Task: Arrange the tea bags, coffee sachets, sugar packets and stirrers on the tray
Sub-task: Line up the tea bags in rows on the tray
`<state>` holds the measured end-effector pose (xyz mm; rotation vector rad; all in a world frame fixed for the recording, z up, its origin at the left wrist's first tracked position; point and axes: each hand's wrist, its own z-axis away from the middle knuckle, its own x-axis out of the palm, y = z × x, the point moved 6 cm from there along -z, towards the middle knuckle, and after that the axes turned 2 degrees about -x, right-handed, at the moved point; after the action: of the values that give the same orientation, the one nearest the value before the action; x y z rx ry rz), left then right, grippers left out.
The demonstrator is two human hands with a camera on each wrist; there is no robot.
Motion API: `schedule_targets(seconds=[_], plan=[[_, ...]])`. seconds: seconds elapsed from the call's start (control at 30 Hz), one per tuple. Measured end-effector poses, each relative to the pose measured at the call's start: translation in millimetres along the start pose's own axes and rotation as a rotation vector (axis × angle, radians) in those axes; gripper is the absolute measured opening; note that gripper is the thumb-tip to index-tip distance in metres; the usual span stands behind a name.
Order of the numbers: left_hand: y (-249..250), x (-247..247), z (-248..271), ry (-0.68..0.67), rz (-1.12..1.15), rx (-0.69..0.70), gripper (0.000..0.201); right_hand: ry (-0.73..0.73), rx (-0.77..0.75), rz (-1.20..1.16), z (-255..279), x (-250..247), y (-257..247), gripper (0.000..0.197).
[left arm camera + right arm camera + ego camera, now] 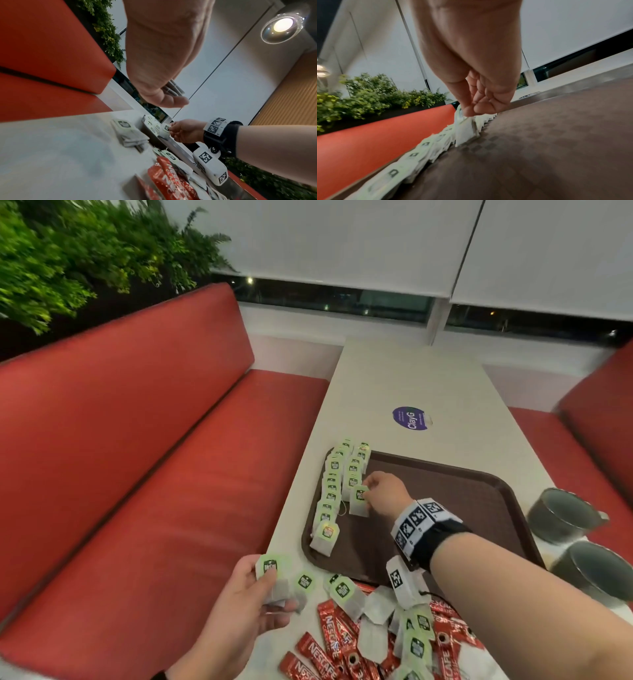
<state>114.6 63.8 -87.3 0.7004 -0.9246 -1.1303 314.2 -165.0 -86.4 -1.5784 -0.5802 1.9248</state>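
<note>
A brown tray (pixel 479 508) lies on the white table. Two overlapping rows of green-tagged tea bags (pixel 330 491) run along its left side. My right hand (pixel 383 491) pinches a tea bag (pixel 359 501) by its tag at the near end of the second row; the bag's lower edge touches the tray (pixel 556 148) in the right wrist view, under my right hand (pixel 471 112). My left hand (pixel 250 594) holds a small stack of tea bags (pixel 274 577) just off the tray's near-left corner. Loose tea bags (pixel 346 594) and red coffee sachets (pixel 329 648) are heaped at the table's near edge.
Two dark cups (pixel 561 515) stand to the right of the tray. A purple round sticker (pixel 410 418) lies on the table beyond it. Red bench seats (pixel 154 474) flank the table, with green plants (pixel 68 251) behind the left one.
</note>
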Motion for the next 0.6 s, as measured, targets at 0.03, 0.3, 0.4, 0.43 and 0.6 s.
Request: schedule_targets(seconds=[0.03, 0.3, 0.4, 0.43, 0.6], plan=[[0, -3, -1, 0.011, 0.0, 0.003, 0.011, -0.002, 0.024, 0.012, -6, 2, 2, 0.014], [3, -18, -8, 0.082, 0.031, 0.02, 0.008, -0.07, 0.141, 0.017, -28, 20, 6, 0.026], [3, -18, -10, 0.086, 0.02, 0.024, 0.007, -0.032, 0.128, 0.055, -31, 23, 8, 0.027], [3, -18, -11, 0.087, 0.019, 0.023, 0.007, -0.006, 0.116, 0.061, -32, 22, 8, 0.026], [2, -15, -10, 0.096, 0.027, 0.005, 0.009, 0.079, 0.073, 0.016, -16, 3, -1, 0.009]])
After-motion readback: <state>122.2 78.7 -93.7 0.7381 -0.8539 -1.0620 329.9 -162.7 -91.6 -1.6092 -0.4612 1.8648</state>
